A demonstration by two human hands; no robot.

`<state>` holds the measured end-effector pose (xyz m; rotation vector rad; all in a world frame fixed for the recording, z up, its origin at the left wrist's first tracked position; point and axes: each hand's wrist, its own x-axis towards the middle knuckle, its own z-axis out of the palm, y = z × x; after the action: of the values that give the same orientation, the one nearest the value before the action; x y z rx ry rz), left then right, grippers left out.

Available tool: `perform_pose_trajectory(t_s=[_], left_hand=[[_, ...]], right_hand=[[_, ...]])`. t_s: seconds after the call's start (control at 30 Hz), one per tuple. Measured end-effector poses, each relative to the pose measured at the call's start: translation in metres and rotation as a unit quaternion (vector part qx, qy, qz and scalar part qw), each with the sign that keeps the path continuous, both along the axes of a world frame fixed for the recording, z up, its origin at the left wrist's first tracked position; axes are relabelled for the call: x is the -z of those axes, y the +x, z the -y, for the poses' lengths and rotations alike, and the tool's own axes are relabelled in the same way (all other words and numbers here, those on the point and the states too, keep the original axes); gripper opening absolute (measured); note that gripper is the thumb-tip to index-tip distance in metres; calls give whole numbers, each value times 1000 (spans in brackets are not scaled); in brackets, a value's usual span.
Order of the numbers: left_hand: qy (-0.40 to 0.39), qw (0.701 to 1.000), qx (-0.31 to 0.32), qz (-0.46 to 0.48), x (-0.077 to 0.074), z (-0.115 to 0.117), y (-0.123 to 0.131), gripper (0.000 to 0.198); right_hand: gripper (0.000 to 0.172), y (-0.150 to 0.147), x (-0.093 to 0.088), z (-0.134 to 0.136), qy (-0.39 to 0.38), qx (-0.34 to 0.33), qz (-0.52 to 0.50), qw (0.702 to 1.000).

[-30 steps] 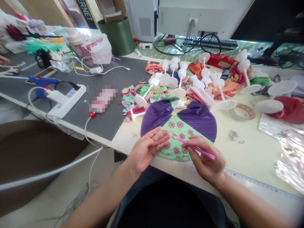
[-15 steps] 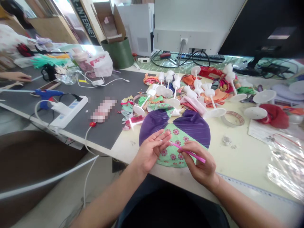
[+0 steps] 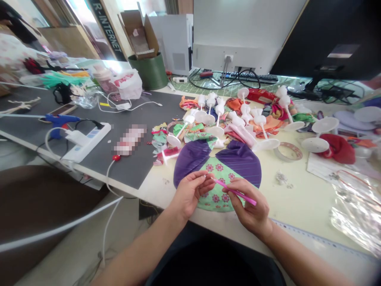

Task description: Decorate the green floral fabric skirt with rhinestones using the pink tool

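My right hand (image 3: 251,204) pinches a slim pink pen-like stick (image 3: 242,196). Its thin tip points left, close to the fingertips of my left hand (image 3: 192,194). That hand is turned palm up with its fingers curled, thumb and forefinger pressed together around something tiny that I cannot make out. Beneath both hands lies a round piece of cloth, with a light green flowered part (image 3: 218,169) in the middle and purple parts (image 3: 242,161) at the sides. A little heap of small shiny bits (image 3: 281,178) rests on the table to the right.
Several white doll-like forms on round stands (image 3: 219,109) lie among colourful cloths behind the purple cloth. A tape roll (image 3: 288,151) and crinkled clear plastic (image 3: 354,214) are at right. On the left are a power strip (image 3: 89,143) and a blue glue gun (image 3: 61,121).
The thumb and forefinger of my left hand have closed together near the stick's tip. The other person's hand at far left has gone from view. The camera view has shifted slightly.
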<state>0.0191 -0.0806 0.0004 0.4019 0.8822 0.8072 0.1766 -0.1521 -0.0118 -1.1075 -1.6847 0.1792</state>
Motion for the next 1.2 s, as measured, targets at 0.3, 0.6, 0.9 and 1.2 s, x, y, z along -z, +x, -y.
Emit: perform_pose_trajectory(t_s=[0.3, 0.6, 0.9, 1.2], left_hand=[[-2, 1000, 12, 8, -3, 3, -6, 19], [24, 998, 40, -36, -7, 7, -7, 9], [45, 997, 45, -54, -7, 9, -8, 8], [37, 996, 51, -59, -3, 9, -7, 21]], right_hand=[[31, 0, -3, 0, 0, -1, 2, 1000], [32, -1, -3, 0, 4, 1, 6, 1000], [34, 0, 0, 2, 2, -23, 21, 1000], [35, -1, -6, 0, 20, -36, 53, 998]])
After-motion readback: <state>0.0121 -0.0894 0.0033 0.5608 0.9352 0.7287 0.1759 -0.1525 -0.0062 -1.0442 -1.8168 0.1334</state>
